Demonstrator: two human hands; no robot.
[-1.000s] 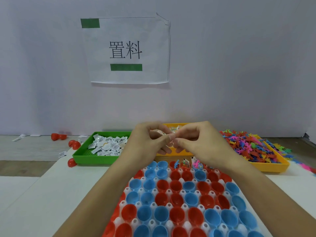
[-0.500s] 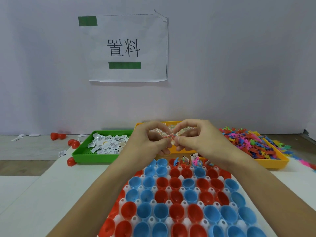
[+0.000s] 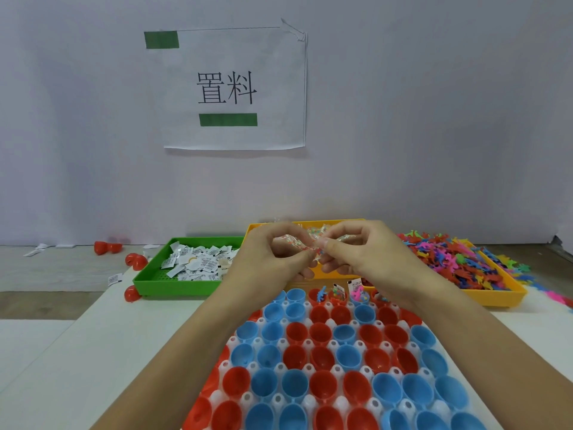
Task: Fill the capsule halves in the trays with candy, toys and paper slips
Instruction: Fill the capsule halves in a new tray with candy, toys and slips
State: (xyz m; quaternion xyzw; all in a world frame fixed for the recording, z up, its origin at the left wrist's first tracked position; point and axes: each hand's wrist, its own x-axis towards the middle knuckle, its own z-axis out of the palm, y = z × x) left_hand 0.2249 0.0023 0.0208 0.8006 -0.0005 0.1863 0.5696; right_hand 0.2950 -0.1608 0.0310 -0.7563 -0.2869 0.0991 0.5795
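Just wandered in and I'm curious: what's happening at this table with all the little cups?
A person holds a clear candy packet between left hand and right hand, above a tray of red and blue capsule halves. Only a few in the far row are filled; the rest look empty.

Red and blue capsule halves (image 3: 321, 358) sit open-side up in the white tray (image 3: 280, 366); both hands pinch a clear candy packet (image 3: 297, 245) above.
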